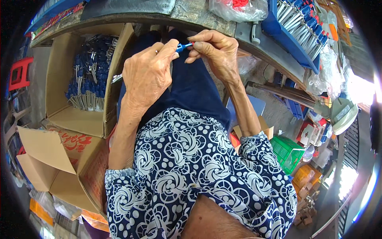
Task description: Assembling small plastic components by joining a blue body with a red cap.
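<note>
Over my lap, my left hand point(147, 75) is closed round a tool with a blue plastic end point(182, 47), which pokes out between thumb and forefinger. Silvery metal ends point(117, 78) stick out on the far side of that hand; whether they belong to the same tool I cannot tell. My right hand point(217, 51) pinches a small red piece point(192, 43) right at the tip of the blue end. Most of the tool is hidden inside my left hand.
On the left stands an open cardboard box point(59, 75) of blue-handled metal tools point(93, 71), beside another open carton point(43, 151). A blue tray point(274, 28) of metal rods and a plastic bag point(238, 10) with red pieces lie on the workbench point(195, 16). A green basket point(284, 153) stands at right.
</note>
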